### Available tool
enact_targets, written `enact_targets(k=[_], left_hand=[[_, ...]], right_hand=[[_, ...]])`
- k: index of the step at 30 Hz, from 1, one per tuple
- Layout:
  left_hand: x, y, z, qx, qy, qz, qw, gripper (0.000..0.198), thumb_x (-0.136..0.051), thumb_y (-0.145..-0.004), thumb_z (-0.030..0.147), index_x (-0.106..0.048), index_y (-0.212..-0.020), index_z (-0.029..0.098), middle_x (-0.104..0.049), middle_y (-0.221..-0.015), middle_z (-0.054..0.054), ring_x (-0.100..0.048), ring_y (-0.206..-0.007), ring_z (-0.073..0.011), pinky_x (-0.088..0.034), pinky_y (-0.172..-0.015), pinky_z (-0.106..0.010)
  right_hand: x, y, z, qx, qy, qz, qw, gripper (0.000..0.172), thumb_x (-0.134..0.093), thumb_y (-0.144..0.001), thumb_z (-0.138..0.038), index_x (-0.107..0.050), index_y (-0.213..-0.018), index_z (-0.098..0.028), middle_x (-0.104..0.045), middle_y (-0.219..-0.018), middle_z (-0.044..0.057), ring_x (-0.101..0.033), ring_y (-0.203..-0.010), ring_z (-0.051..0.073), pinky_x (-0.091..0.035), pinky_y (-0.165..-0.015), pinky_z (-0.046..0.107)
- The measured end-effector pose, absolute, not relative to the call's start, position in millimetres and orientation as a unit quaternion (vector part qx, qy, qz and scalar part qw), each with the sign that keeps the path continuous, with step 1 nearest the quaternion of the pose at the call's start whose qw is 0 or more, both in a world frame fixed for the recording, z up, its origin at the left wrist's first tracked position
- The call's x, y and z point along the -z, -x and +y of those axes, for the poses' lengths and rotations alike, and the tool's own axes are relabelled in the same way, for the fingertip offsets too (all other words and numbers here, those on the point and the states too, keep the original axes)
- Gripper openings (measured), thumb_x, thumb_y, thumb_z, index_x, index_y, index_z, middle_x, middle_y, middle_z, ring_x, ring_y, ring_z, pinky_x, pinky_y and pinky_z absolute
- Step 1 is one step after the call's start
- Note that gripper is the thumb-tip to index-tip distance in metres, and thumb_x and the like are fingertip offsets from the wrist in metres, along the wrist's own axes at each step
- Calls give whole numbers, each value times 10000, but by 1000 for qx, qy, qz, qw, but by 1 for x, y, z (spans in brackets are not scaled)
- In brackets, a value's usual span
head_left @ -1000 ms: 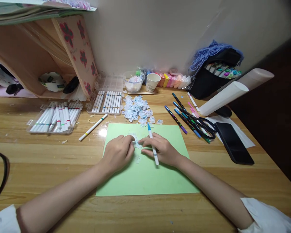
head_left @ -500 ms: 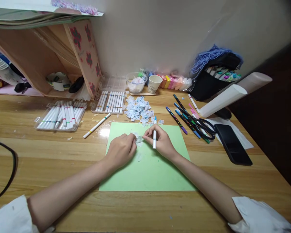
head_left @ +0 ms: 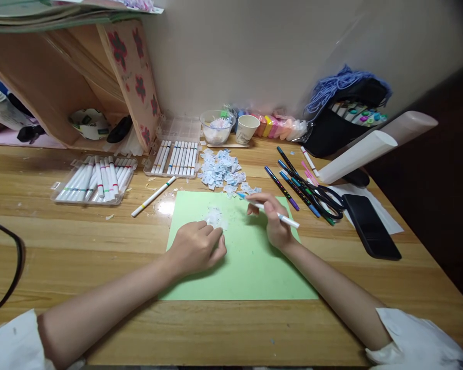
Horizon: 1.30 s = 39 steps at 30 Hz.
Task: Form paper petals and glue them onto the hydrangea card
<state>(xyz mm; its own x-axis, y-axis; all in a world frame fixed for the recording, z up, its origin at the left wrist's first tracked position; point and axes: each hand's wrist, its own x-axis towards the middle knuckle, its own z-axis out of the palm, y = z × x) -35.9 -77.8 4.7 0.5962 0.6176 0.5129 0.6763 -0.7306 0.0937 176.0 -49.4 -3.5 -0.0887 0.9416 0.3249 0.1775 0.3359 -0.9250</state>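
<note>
A light green sheet of paper (head_left: 247, 267) lies flat on the wooden desk (head_left: 81, 246) in front of me. My left hand (head_left: 196, 246) rests on its left part with curled fingers, just below a small cluster of white-and-blue paper scraps (head_left: 215, 217) on the sheet. My right hand (head_left: 272, 218) is at the sheet's upper right and holds a white marker with a blue tip (head_left: 268, 209). The marker's tip points left toward a pile of torn paper bits (head_left: 220, 172) just beyond the sheet.
Two clear trays of white markers (head_left: 94, 180) (head_left: 177, 158) and a loose marker (head_left: 153, 196) lie at the left. A plastic bowl (head_left: 216, 127), paper cup (head_left: 247, 128), coloured blocks, dark pens (head_left: 289, 185), scissors (head_left: 326, 198), a black phone (head_left: 370, 226) and a white lamp arm (head_left: 355, 154) crowd the back and right.
My right hand has left the scrap cluster and moved right and up, turning the marker from upright to nearly flat. My left hand slid slightly down, uncovering the scraps.
</note>
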Motion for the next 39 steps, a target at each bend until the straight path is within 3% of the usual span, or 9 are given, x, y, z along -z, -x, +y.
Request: enact_targets(k=[3,5,8,12,21,26,31,39], left_hand=[[-2,34,-80,246,898,-354,87,204,-478,-831,218,-666,-835,138,-569,-515,-1,-516,-484,-154,-332,-466,-296],[0,33,-81,235,901,-347,110,205,-478,-837,207,-662,-866,121,-562,-512,0,-522,-487,-157,-331,-458,-300],[1,32,-81,224,905,-334,138,216,-477,-843,194,-653,-915,91,-556,-513,0,-523,-485,-156,-331,-450,-302],[-1,32,-83,229,905,-330,142,224,-473,-852,192,-639,-949,78,-564,-533,-6,-529,-500,-151,-338,-456,-296],[-2,30,-86,221,912,-320,128,220,-470,-859,174,-631,-956,59,-568,-541,-18,-538,-516,-153,-331,-449,-290],[0,31,-84,198,919,-322,116,248,-445,-876,180,-623,-1002,63,-585,-558,-23,-549,-531,-164,-336,-453,-293],[1,32,-84,198,920,-319,110,241,-460,-873,186,-625,-990,55,-580,-560,-26,-548,-539,-165,-325,-463,-295],[0,31,-84,200,922,-315,104,224,-450,-880,190,-616,-979,78,-570,-550,-8,-545,-528,-152,-319,-465,-291]], right_hand=[[1,-172,-56,-488,379,-663,424,231,-485,-886,-379,-595,-971,-194,-640,-818,54,-607,-748,174,-471,-656,302],[1,-173,-54,-526,379,-661,377,167,-556,-848,-336,-590,-886,-177,-643,-759,46,-605,-684,158,-465,-608,276],[3,-177,-48,-542,402,-649,352,117,-595,-812,-279,-573,-788,-167,-612,-645,10,-561,-566,121,-429,-532,235],[2,-178,-44,-552,419,-645,321,70,-582,-799,-225,-573,-781,-158,-620,-640,7,-565,-574,114,-416,-529,217],[1,-176,-45,-545,423,-656,306,75,-572,-801,-231,-582,-787,-158,-632,-650,12,-568,-584,117,-410,-529,221],[2,-178,-43,-525,433,-633,371,134,-566,-833,-296,-563,-782,-172,-611,-624,2,-567,-579,123,-433,-556,244],[1,-179,-44,-570,404,-649,301,169,-564,-848,-325,-578,-805,-162,-648,-645,19,-612,-609,138,-447,-582,252],[2,-178,-44,-560,412,-652,304,166,-556,-854,-321,-573,-819,-160,-657,-675,28,-629,-642,146,-449,-589,250]])
